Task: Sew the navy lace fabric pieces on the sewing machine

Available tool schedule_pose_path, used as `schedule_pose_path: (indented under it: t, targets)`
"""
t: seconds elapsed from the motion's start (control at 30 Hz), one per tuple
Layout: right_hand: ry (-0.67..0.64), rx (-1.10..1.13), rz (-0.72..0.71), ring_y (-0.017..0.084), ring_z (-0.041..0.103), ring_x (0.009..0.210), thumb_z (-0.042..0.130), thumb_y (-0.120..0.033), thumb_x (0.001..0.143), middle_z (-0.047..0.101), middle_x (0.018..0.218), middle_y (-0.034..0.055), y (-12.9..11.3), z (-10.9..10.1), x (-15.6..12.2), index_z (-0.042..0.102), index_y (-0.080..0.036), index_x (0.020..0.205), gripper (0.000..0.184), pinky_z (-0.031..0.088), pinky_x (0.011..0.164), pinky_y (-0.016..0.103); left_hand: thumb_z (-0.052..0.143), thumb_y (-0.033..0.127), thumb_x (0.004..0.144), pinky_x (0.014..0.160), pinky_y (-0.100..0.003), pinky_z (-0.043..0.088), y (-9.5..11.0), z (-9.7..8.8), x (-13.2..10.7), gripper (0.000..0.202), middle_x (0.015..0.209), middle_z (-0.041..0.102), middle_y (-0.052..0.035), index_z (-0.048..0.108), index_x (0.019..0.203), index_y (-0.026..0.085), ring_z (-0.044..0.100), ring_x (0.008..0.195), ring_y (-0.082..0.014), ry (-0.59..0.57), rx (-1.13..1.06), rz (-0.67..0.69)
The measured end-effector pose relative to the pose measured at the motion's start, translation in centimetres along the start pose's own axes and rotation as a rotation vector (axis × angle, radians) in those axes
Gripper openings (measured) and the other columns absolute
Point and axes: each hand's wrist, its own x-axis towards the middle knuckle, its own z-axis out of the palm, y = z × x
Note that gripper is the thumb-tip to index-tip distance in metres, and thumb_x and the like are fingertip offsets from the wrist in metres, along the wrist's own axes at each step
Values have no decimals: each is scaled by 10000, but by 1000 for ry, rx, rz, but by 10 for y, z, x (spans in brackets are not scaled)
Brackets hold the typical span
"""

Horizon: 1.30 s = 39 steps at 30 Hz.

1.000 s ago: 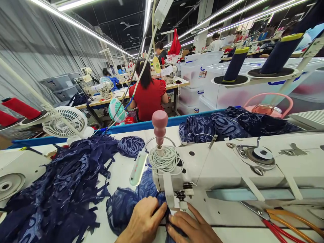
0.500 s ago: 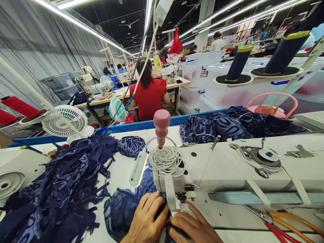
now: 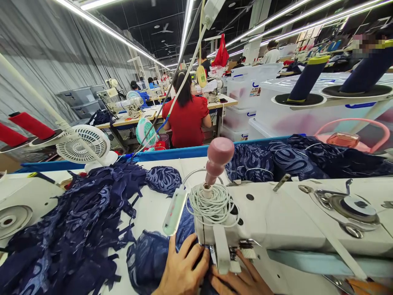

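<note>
Under the head of a white sewing machine [image 3: 258,221] lies a navy lace bra [image 3: 147,256], its padded cup resting on the white table at the left. My left hand [image 3: 184,268] lies over the cloth beside the needle area, fingers spread. On the other side my right hand [image 3: 241,280] has its fingers closed on the cloth edge, close to the presser foot. The machine head and its white guard hide part of these fingers and the stitching point. A pink wooden knob [image 3: 216,162] and coiled white cord [image 3: 211,205] sit on top of the machine.
Navy lace pieces [image 3: 76,217] are heaped at the left, and more bra cups [image 3: 276,159] lie behind the machine. Orange-handled scissors [image 3: 364,286] show at lower right. A white fan [image 3: 82,143] stands at left. Ahead, a person in red [image 3: 187,119] sits at another table.
My left hand's fingers have spread, with the index finger stretched forward. The right hand stays by the needle area. The view has shifted, leaving the scissors mostly out of frame.
</note>
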Motion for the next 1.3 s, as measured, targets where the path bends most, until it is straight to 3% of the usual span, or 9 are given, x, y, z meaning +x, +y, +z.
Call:
schedule_pose_path:
  t: [0.13,0.2,0.3,0.5,0.63,0.77,0.93,1.1,1.3]
  targets:
    - [45,-64,-33,158,624,882,483,-173,952,744,945,-47,9,6,-1,694,-267,1048,250,99,1231,451,346,178,1033,1208,-619,-20,-6,0,4,317,1104,715,-29,657,1091,197,578,1200,-228,-144,7,-12]
    - [-49,-117,-63,193,621,972,470,-134,900,739,1054,-14,14,2,-4,681,-262,1146,349,127,1212,488,332,172,1030,1208,-612,-21,-7,-2,5,322,1141,700,-49,642,1114,183,555,1230,-229,-181,0,-14]
    - [-194,-153,-150,209,588,1113,479,-102,842,686,1240,-5,15,-13,-1,636,-254,1267,479,116,1214,473,352,163,1014,1208,-599,75,-5,-8,2,304,1133,687,-73,639,1116,166,551,1224,-244,-107,-11,-78]
    - [-169,-15,21,157,622,991,532,-185,905,713,1127,-12,-2,-26,15,666,-263,1151,290,139,1231,437,328,36,942,1178,-582,186,3,-8,-5,319,811,634,-18,610,908,180,628,853,-173,-91,-124,-102]
    - [-48,-12,15,130,615,836,540,-177,917,716,1011,-40,-8,-15,9,687,-268,1019,201,118,1232,465,335,53,919,1123,-573,248,2,-8,-2,309,798,623,-10,603,955,204,621,830,-186,-128,-121,-150]
    - [-73,-19,-10,125,612,825,533,-220,959,703,989,-39,-7,-16,8,680,-268,1014,164,103,1235,484,323,88,945,1140,-540,205,3,-13,0,317,778,631,-17,623,966,187,614,768,-180,-142,-32,-60]
    - [-55,16,3,96,606,758,492,-202,999,697,919,-56,-8,-22,14,678,-242,967,192,94,1252,406,329,169,1016,1186,-556,163,12,-9,-2,335,797,643,-24,661,968,182,616,769,-165,-17,-9,-39]
    - [-65,21,-4,94,619,768,445,-205,1027,720,957,-55,-4,-10,3,683,-246,1041,241,72,1258,416,341,101,1018,1215,-569,143,16,-5,5,351,805,655,-34,675,912,129,626,781,-147,94,98,19]
    - [-126,-20,13,145,636,969,453,-177,965,731,1056,-17,3,-10,2,670,-245,1128,279,73,1247,452,277,152,1027,1212,-619,81,11,-7,10,380,890,670,-46,657,1034,160,630,824,-187,-114,161,5]
